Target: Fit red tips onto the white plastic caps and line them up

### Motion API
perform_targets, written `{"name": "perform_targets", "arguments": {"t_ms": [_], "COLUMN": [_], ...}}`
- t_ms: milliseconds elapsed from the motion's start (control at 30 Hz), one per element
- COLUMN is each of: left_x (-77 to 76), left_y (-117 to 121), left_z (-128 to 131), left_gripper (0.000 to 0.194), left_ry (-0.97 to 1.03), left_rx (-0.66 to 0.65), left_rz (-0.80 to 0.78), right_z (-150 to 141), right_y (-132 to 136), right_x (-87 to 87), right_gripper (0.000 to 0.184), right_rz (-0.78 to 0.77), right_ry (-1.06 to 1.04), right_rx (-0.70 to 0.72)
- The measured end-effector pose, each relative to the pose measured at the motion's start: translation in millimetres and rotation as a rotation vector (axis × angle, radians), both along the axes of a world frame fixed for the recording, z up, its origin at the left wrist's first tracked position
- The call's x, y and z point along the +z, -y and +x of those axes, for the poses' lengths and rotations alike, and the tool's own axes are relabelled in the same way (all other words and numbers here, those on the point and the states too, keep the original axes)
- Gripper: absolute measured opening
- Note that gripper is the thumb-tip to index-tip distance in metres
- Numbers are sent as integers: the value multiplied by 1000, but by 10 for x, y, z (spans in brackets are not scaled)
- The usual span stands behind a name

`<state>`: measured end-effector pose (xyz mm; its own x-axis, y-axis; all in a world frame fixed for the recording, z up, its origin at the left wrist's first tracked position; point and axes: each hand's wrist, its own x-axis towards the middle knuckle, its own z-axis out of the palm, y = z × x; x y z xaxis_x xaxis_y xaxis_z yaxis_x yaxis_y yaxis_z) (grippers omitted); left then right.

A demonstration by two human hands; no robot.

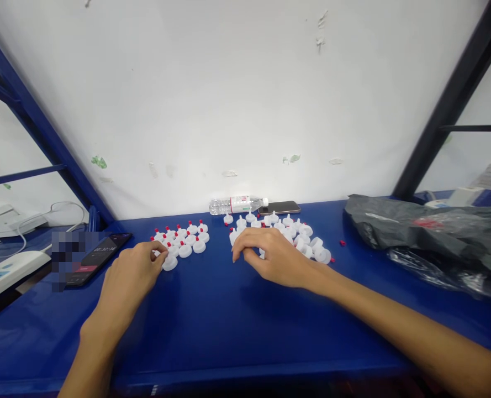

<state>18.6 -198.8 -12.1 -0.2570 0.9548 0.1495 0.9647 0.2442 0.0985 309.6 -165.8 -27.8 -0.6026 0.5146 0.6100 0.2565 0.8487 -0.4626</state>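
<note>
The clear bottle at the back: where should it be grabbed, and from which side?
Probably around the labelled middle of the bottle, coming from above. It lies on its side, so its long, rounded body suits a wrap-around hold. The wall rises close behind it, and white plastic pieces stand just in front, so low approaches from there look awkward.

Between the forearms, the near middle of the counter lies open, leading into a narrow lane between the red-tipped caps at left and the white cap cluster. At the far edge, a bottle blocks that lane; a gray bag bars the right.
</note>
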Motion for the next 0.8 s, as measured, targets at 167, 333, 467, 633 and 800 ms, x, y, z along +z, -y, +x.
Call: {"name": "perform_targets", "arguments": {"t_ms": [167,333,467,633,800], "left_x": [-21,-14,97,253,142], "left_y": [-52,-69,1,193,219], "left_z": [-140,-132,-124,-391,-721], "left_gripper": [37,43,53,49,55], "left_ry": [66,115,63,-47,-52], "left_rx": [-14,-46,-19,148,233], "left_rz": [-9,-25,39,11,-163], "right_z": [0,-3,-5,4,6], "right_y": [-1,-2,-4,-3,-12], "right_x": [-10,-4,-4,-8,-35], "right_gripper": [33,33,33,33,33], "right_rz": [4,5,13,9,16], "right_ry": [10,31,31,27,43], "right_rx": [1,-4,1,5,10]}}
